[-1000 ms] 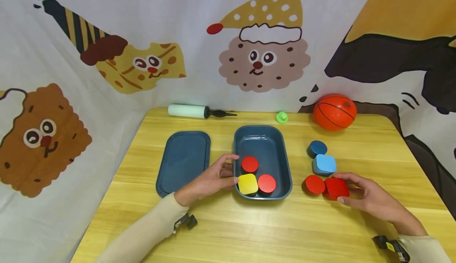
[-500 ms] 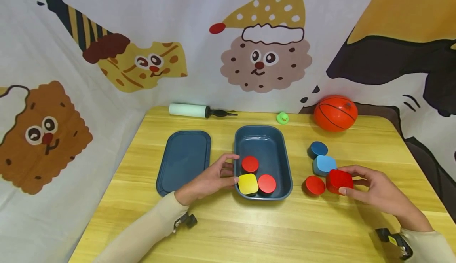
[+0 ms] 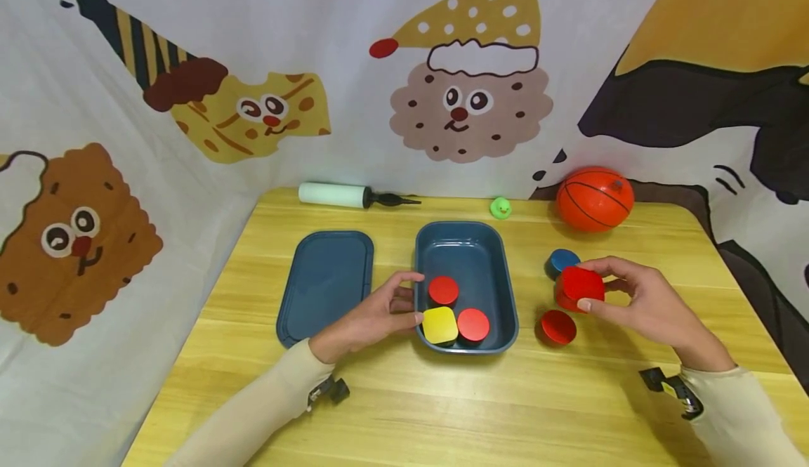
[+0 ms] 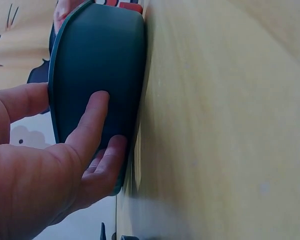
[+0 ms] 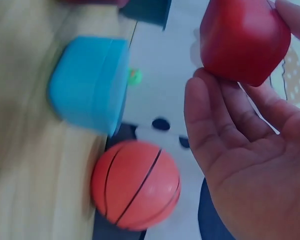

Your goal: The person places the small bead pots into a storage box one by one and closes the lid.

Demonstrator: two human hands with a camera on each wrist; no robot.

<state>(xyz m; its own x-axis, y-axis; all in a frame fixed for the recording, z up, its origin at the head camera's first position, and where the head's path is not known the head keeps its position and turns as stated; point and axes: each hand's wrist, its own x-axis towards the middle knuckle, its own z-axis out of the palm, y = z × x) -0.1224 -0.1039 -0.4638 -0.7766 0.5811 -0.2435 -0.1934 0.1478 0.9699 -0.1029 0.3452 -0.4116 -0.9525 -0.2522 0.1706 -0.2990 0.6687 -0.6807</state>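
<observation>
My left hand (image 3: 383, 310) touches the outer left wall of a dark blue rectangular container (image 3: 508, 270). In the left wrist view, extended fingers (image 4: 96, 112) rest against that wall. Inside the container sit a yellow rounded-square box (image 3: 439, 326) and two red round boxes, one behind it (image 3: 444, 291), one beside it (image 3: 474, 324). My right hand (image 3: 651, 305) pinches a red rounded-square box (image 3: 581, 287) between thumb and fingers, raised off the table. Below it stands a red round box (image 3: 557, 327). A light blue box (image 5: 87, 82), hidden in the head view, shows in the right wrist view.
A dark blue round box (image 3: 562, 263) stands behind the held box. A matching flat lid (image 3: 329, 288) lies left of the container. Along the back edge are a pale green hand pump (image 3: 335, 195), a green toy duck (image 3: 501, 208) and a red basketball-patterned ball (image 3: 595, 199).
My right hand has lifted the red rounded-square box from the table and carried it away from me and slightly left, over the light blue box. The left hand has stayed put.
</observation>
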